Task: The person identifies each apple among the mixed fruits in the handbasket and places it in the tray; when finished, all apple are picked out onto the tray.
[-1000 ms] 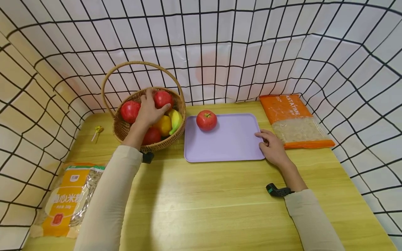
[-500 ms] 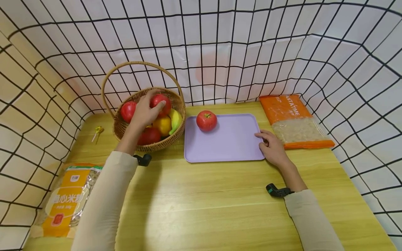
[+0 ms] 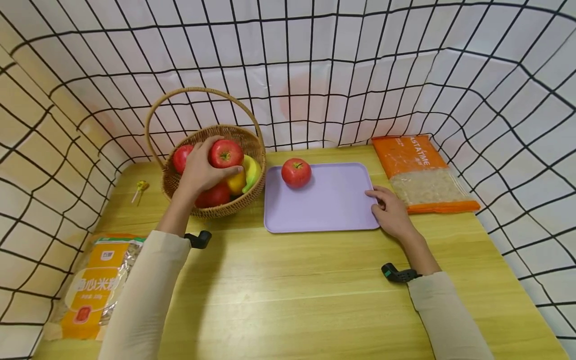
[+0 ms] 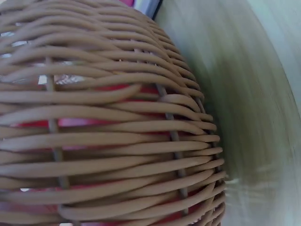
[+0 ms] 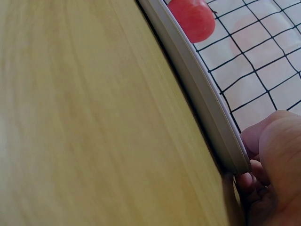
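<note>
Over the wicker basket [image 3: 216, 212], my left hand [image 3: 198, 170] grips a red apple [image 3: 226, 154], its stem end toward the head camera. Around it in the basket lie another red fruit [image 3: 181, 158], a dark red fruit [image 3: 213, 196], an orange-yellow fruit [image 3: 236, 183] and a yellow-green banana-shaped fruit [image 3: 251, 173]. The left wrist view is filled by the basket's woven wall [image 4: 108, 141]; the hand is not visible there. My right hand [image 3: 392, 212] pinches the right rim of a lilac tray [image 3: 328, 200]. One red apple [image 3: 296, 173] sits in the tray's back left corner.
An orange pasta bag [image 3: 423, 170] lies right of the tray. At the left front is a yellow noodle packet [image 3: 94, 290], partly behind the left sleeve. A lollipop [image 3: 140, 188] lies left of the basket. White gridded sheeting [image 3: 310, 65] encloses the table's back and sides.
My left hand has drawn the apple slightly toward me and to the left, and it has turned stem end toward the camera. The right hand and tray have stayed put.
</note>
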Motion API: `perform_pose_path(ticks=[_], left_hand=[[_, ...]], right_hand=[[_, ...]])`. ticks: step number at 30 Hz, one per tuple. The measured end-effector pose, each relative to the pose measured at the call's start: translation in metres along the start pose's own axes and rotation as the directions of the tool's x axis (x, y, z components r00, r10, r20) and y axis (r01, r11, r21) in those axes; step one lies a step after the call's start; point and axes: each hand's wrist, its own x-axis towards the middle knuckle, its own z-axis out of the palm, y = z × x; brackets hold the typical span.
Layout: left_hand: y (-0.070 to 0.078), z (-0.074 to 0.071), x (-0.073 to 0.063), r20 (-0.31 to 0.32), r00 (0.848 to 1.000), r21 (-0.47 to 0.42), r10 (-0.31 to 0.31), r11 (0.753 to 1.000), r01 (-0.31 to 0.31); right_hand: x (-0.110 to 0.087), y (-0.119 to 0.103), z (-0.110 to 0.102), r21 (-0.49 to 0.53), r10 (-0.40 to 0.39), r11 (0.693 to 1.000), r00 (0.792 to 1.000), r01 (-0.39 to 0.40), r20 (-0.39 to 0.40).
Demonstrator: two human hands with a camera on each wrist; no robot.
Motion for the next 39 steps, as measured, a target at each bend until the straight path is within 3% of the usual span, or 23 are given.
perform_pose_path(ticks=[5, 11, 14, 18, 20, 23, 27, 34, 39], left_hand=[[0.008, -0.002, -0.010, -0.032, 0.999, -0.034, 0.004, 0.999, -0.005], [0.026, -0.002, -0.023, -0.076, 0.995, -0.068, 0.057, 0.996, -0.062], [0.038, 0.001, -0.028, -0.131, 0.986, -0.104, 0.104, 0.988, -0.118], [0.057, 0.009, -0.034, -0.207, 0.962, -0.180, 0.176, 0.960, -0.215], [0.069, 0.015, -0.035, -0.218, 0.955, -0.203, 0.202, 0.947, -0.247], [0.085, 0.026, -0.035, -0.202, 0.953, -0.218, 0.227, 0.938, -0.270], [0.102, 0.043, -0.032, -0.144, 0.963, -0.223, 0.226, 0.941, -0.254], [0.120, 0.081, -0.020, -0.025, 0.989, -0.249, 0.148, 0.957, -0.150], [0.130, 0.109, -0.012, 0.020, 0.985, -0.241, 0.171, 0.957, -0.161]], right_hand=[[0.002, -0.002, 0.000, 0.004, -0.002, 1.000, 1.000, 0.002, 0.004], [0.003, -0.002, 0.001, 0.001, 0.000, 1.000, 1.000, -0.001, 0.008], [0.002, -0.002, 0.001, -0.004, 0.000, 1.000, 1.000, 0.000, 0.007], [0.000, -0.003, 0.000, -0.007, 0.002, 1.000, 1.000, -0.002, 0.012], [0.000, -0.003, 0.000, -0.004, 0.005, 1.000, 1.000, -0.005, 0.012], [-0.001, -0.001, 0.000, 0.000, 0.010, 1.000, 1.000, -0.010, 0.012], [-0.001, -0.001, 0.000, -0.001, 0.008, 1.000, 1.000, -0.008, 0.012], [0.000, -0.001, 0.001, -0.007, 0.007, 1.000, 1.000, -0.007, 0.009], [0.001, 0.002, 0.002, 0.000, 0.004, 1.000, 1.000, -0.004, 0.002]])
